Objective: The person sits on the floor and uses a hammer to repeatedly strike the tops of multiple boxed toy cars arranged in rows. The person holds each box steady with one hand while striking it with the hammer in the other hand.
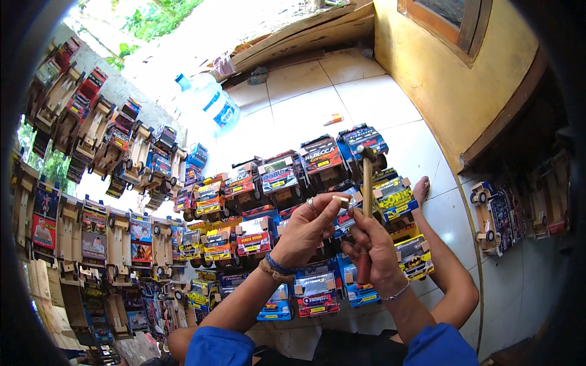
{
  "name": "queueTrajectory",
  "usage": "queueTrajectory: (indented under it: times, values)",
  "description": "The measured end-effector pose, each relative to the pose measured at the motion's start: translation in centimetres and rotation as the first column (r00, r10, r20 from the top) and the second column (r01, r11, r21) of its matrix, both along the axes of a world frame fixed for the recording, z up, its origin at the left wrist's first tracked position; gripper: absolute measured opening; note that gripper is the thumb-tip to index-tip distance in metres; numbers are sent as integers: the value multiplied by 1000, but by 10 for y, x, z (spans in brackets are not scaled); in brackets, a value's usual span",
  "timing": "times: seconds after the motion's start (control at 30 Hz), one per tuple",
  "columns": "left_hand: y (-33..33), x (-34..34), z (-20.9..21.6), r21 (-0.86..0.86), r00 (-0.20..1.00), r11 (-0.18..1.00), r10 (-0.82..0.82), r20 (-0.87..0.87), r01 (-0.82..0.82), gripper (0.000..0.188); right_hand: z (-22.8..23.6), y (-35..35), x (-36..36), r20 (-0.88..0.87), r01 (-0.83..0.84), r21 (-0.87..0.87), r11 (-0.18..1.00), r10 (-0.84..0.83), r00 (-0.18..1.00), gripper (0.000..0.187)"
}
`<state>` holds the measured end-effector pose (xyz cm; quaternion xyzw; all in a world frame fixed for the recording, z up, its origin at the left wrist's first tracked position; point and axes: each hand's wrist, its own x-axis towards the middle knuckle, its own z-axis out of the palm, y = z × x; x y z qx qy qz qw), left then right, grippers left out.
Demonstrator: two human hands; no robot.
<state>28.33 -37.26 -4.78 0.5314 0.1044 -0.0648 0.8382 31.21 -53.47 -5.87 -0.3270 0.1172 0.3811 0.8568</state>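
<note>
My left hand [305,229] is raised in front of me, its thumb and fingers pinched on a small pale piece [340,199], perhaps wood. Close beside it, my right hand [379,251] is closed around a hammer [367,186]. The hammer stands nearly upright, its dark head above the hand and its red grip end below. The right fingertips nearly meet the left ones; whether they also pinch something small cannot be made out. Below and beyond both hands, toy trucks [282,174] with colourful printed panels stand in rows on the floor.
More wooden toy trucks [94,238] hang in tiers at the left. A clear blue-capped water jug [210,107] lies beyond the rows, near a small orange item [333,119]. Other trucks [497,216] stand right, past the yellow wall [421,79]. My bare leg [448,262] borders the rows.
</note>
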Motion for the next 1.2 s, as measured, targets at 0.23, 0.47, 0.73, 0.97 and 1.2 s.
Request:
queueTrajectory:
  times: [0.23, 0.47, 0.73, 0.97, 1.2]
  values:
    - [52, 67, -11, 344, 995, 935, -98, 16, 87, 35, -19, 4, 25, 209, -15, -139, 990, 44, 977, 38]
    - [117, 197, -56, 791, 933, 515, -302, -194, 331, 44, -26, -22, 63, 382, 35, -423, 905, 144, 913, 33]
    - [140, 246, -94, 878, 895, 269, -328, -302, 395, 48, -39, -33, 99, 445, 6, -662, 749, 387, 808, 31]
    - [141, 247, -104, 825, 897, 386, -328, -297, 414, 53, -53, -24, 126, 545, 79, -751, 656, 547, 635, 34]
    - [140, 240, -96, 768, 896, 465, -281, -344, 441, 49, -70, -14, 143, 534, 339, -838, 428, 773, 342, 35]
